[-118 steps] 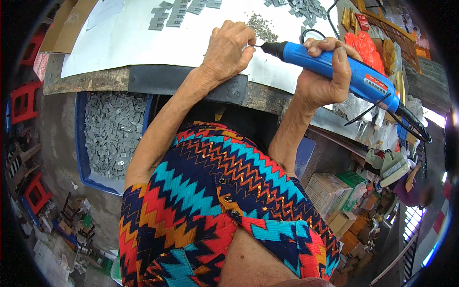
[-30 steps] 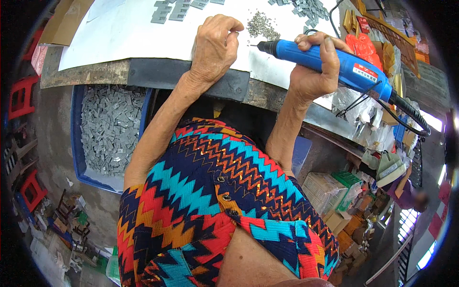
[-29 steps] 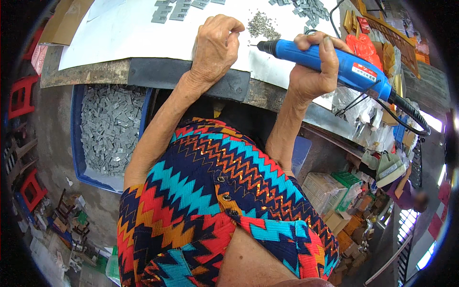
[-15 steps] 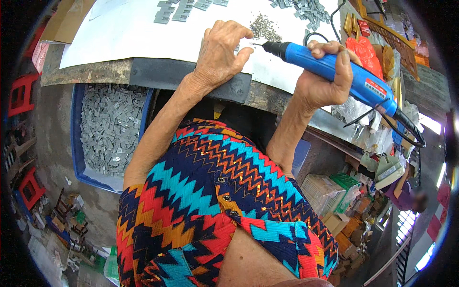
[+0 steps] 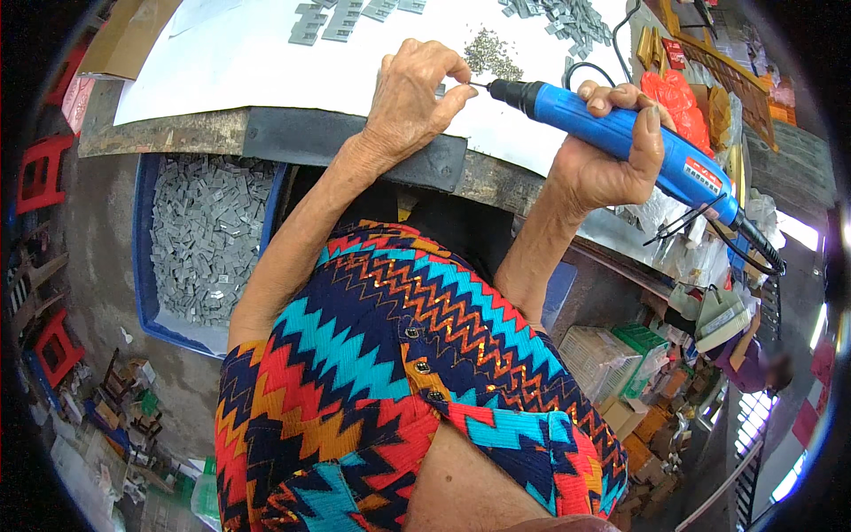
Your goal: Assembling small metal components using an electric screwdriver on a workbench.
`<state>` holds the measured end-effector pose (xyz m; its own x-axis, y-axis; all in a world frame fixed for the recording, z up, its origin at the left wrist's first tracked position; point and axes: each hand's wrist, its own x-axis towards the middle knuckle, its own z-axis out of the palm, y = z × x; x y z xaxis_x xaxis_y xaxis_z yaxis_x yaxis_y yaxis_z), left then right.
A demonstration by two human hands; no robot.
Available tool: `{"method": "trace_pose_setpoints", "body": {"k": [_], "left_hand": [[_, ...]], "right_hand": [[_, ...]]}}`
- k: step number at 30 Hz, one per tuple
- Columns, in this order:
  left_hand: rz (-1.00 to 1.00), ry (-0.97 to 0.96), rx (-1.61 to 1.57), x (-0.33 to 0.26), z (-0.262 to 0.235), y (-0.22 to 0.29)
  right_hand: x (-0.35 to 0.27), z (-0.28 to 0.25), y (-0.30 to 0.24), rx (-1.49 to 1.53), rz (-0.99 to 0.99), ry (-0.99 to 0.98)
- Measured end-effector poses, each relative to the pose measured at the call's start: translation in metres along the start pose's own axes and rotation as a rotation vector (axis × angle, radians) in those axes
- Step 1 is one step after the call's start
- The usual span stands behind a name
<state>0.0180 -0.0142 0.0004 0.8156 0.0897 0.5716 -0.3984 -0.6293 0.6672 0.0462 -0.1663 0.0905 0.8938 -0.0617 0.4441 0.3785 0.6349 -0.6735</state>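
Observation:
My right hand [image 5: 612, 151] is wrapped round a blue electric screwdriver [image 5: 603, 122] with a black nose and a cord at its rear. Its thin bit points left, to the fingertips of my left hand [image 5: 415, 93]. There, thumb and forefinger are pinched together at the bit's end; whatever they hold is too small to make out. Part of a small grey piece [image 5: 440, 89] shows in the gap between those fingers. Just beyond the bit lies a pile of tiny screws [image 5: 493, 55] on white sheeting [image 5: 222, 66].
Grey parts lie in rows [image 5: 341, 19] at the far side, with a loose heap [image 5: 576, 25] to their right. A blue bin [image 5: 142, 257] full of grey pieces stands below the table's left edge. Black cable [image 5: 613, 44] loops near a red plastic bag [image 5: 678, 102].
My left thumb and forefinger have closed together at the bit's tip. The screwdriver has shifted slightly right and down in my right hand.

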Motion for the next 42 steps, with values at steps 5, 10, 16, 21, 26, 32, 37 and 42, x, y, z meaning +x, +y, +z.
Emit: {"method": "trace_pose_setpoints", "body": {"k": [5, 10, 16, 21, 26, 32, 37, 42], "left_hand": [[-0.009, 0.008, 0.021, -0.0013, 0.0005, 0.0019], [0.040, 0.025, 0.077, -0.0019, 0.0024, 0.0001], [0.028, -0.018, 0.155, -0.0026, -0.0002, 0.0041], [0.030, -0.021, 0.139, -0.0026, -0.0004, 0.0035], [0.032, -0.015, 0.143, -0.0029, 0.0003, 0.0024], [0.044, -0.019, 0.132, -0.0031, -0.0001, 0.0021], [0.045, -0.027, 0.142, -0.0035, 0.0006, 0.0026], [0.051, -0.022, 0.157, -0.0048, 0.0012, 0.0009]], "right_hand": [[-0.0005, -0.0006, 0.0010, -0.020, 0.003, 0.014], [-0.0011, 0.0006, 0.0011, -0.039, 0.004, 0.013], [-0.0023, 0.0030, 0.0013, -0.040, 0.012, 0.003], [-0.0034, 0.0051, 0.0053, 0.043, -0.024, 0.019], [-0.0028, 0.0003, 0.0041, -0.066, -0.012, -0.010], [-0.0041, 0.0020, 0.0042, -0.067, -0.011, 0.003], [-0.0051, 0.0051, 0.0065, 0.035, -0.017, 0.031], [-0.0052, 0.0044, 0.0066, -0.011, -0.019, 0.036]]}}
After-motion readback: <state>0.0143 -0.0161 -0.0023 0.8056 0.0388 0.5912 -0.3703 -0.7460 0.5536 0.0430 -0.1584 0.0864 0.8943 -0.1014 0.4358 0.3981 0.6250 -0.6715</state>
